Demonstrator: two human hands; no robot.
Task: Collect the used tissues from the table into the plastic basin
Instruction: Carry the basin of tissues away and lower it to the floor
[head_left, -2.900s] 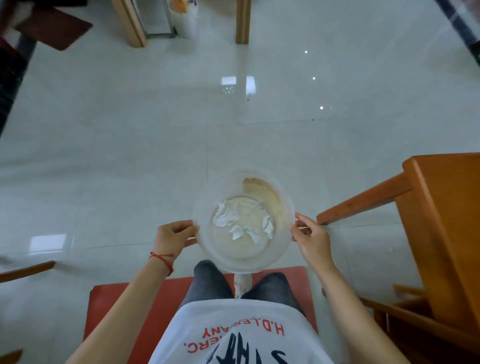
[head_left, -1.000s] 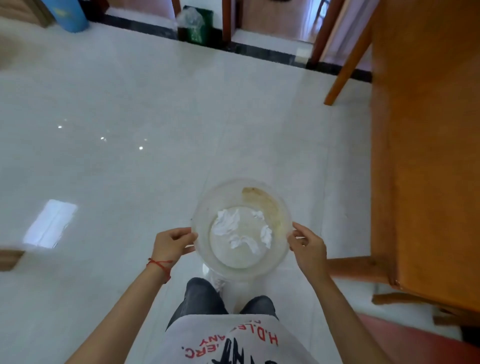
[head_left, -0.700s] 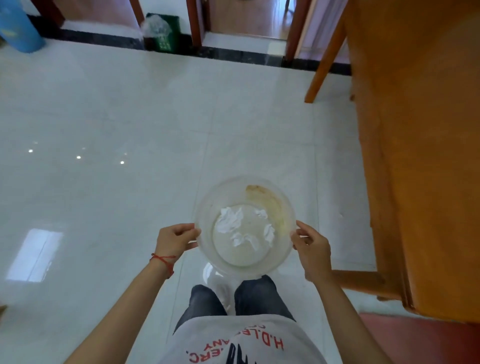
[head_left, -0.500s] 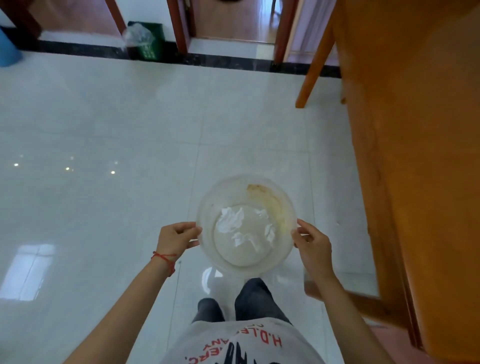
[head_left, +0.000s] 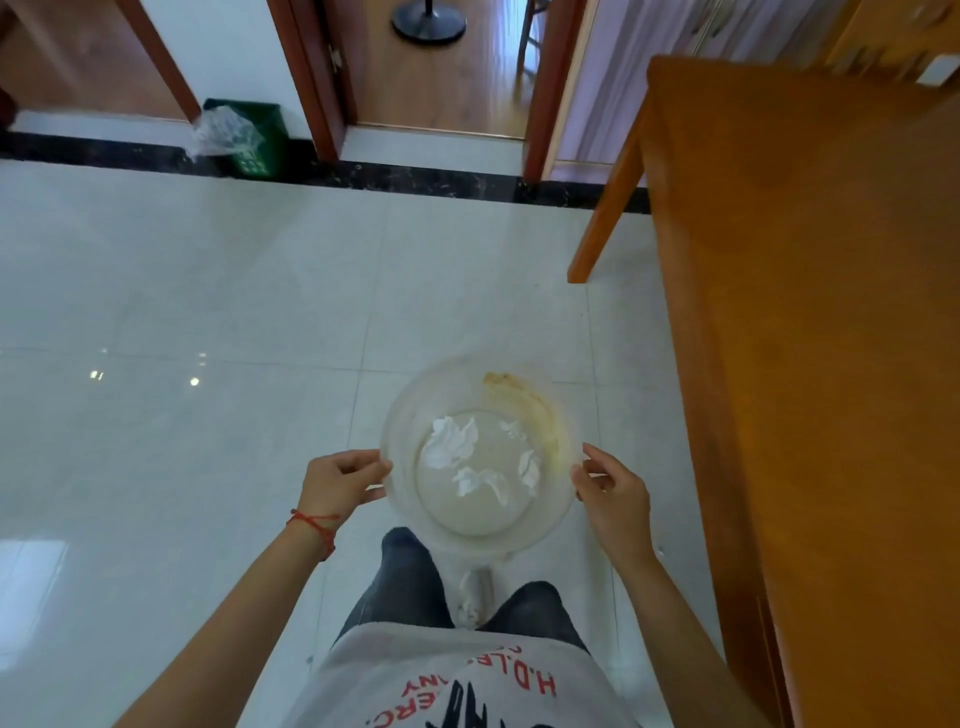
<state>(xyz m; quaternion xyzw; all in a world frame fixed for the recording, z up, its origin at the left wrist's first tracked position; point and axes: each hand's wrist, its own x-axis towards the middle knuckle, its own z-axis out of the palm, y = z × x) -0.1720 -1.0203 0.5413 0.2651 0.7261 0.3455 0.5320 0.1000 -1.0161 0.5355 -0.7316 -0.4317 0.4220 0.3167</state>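
I carry a round clear plastic basin (head_left: 402, 499) in front of my waist, above the white tiled floor. Several crumpled white tissues (head_left: 449, 448) lie on its bottom, and a brown stain marks its far right wall. My left hand (head_left: 337, 480) grips the left rim and my right hand (head_left: 613, 493) grips the right rim. The wooden table (head_left: 810, 312) runs along my right side, and the part of its top in view is bare.
A green waste bin (head_left: 249, 136) with a clear plastic liner stands against the far wall at the left. Beyond it an open doorway (head_left: 441, 78) leads to a room with a wooden floor. A table leg (head_left: 605, 208) slants down to the floor ahead on the right.
I have risen from the red seat and turned, walking along the table toward the far wall. The bin and doorway have come nearer. Both hands keep their grip on the basin.
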